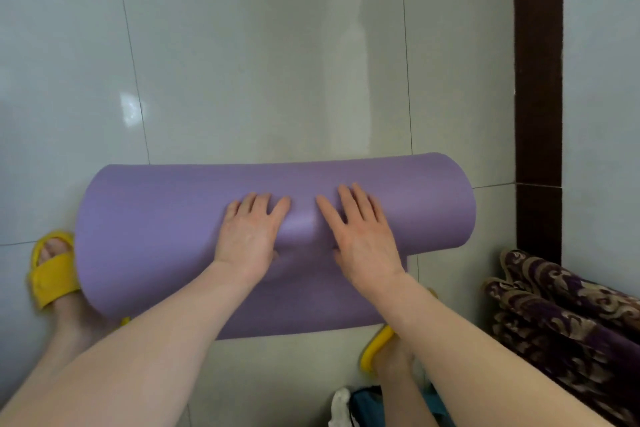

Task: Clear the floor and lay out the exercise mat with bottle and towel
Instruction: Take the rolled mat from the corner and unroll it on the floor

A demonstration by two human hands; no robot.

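The purple exercise mat [173,218] lay mostly rolled on the tiled floor [259,62], its free end toward the person's feet. The left hand [247,236] and right hand [360,236] rested flat and spread on top of the roll, pressing rather than gripping. The likeliest trouble seemed an uneven push: the roll already sat slightly askew, so it could unroll crooked toward the dark door frame [538,80]. The yellow slippers [53,270] sat at the mat's near edge and might pin or crease it, and the glossy tiles could let it slide.
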